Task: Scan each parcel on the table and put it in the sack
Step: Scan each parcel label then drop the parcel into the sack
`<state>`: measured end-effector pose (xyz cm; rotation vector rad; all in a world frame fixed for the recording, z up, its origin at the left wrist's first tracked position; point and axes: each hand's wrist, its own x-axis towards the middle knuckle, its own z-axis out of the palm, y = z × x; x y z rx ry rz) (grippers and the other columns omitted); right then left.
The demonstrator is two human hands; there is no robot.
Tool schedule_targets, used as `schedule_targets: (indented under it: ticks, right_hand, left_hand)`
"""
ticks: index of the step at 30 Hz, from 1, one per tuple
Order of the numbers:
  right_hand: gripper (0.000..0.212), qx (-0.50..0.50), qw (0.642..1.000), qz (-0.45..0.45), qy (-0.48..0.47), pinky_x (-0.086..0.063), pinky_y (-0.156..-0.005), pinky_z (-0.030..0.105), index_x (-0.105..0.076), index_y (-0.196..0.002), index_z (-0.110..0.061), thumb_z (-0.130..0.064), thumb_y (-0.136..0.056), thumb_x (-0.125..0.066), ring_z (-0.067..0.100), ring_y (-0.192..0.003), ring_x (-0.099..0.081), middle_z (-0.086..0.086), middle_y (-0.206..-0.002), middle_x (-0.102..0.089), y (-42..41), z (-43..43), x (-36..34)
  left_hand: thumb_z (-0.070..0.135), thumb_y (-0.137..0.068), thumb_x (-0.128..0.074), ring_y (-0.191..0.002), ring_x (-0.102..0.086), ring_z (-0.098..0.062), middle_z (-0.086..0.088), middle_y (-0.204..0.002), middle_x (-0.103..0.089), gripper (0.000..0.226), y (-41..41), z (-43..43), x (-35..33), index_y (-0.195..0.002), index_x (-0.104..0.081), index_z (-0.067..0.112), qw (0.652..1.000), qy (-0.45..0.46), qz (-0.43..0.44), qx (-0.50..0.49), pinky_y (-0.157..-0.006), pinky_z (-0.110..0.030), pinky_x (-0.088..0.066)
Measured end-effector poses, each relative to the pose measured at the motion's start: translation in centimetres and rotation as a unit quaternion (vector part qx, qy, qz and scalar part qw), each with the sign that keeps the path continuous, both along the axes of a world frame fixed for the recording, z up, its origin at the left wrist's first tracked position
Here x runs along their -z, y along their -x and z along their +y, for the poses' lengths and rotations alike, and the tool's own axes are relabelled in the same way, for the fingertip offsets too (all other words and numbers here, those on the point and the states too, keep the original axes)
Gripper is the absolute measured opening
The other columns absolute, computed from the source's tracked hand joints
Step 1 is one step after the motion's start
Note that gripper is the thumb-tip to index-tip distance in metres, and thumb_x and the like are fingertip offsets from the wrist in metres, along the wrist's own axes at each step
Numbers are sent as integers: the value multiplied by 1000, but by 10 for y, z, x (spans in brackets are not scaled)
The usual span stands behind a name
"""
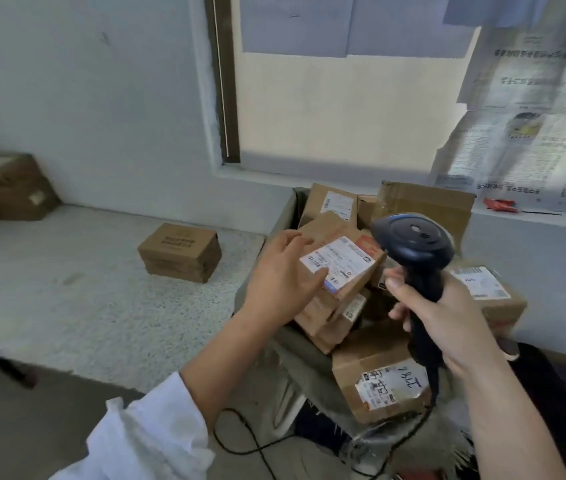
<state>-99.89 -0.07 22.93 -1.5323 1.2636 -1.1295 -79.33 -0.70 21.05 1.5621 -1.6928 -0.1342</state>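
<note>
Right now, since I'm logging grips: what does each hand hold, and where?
Left hand: labelled parcel, by its left end. Right hand: scanner, by its handle.

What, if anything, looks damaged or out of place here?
The newspaper over the window is torn along its left edge. The nearest parcel has a wrinkled, scuffed label. One box sits alone on the floor.

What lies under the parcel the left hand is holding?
Under the held parcel, gripped by the left hand, more brown parcels are piled in the grey sack. The sack's bottom and any lower parcels are covered. The right hand holds the scanner alongside.
</note>
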Motion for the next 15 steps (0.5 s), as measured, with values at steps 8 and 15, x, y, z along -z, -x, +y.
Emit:
schedule_targets:
  ticks: [8, 15]
  right_hand:
    - [12, -44, 999, -17, -20, -46, -54, 25, -60, -95, -17, -20, -85, -65, 6, -46, -56, 7, -65, -64, -133, -6, -4]
    - [17, -43, 997, -45, -44, -45, -48, 26, -63, -99, -9, -15, -84, -67, 9, -53, -60, 3, -82, -68, -243, -15, 18]
  left_hand:
    - [39, -82, -68, -123, -44, -14, -1, -134, -47, 55, -131, 8, 8, -129, -53, 13, 999, -29, -28, -37, -96, -21, -35]
    - [46, -85, -62, -124, -41, -11, 4, -139, -40, 61, -248, 4, 32, -136, -43, 19, 990, -130, -40, -45, -93, -25, -38]
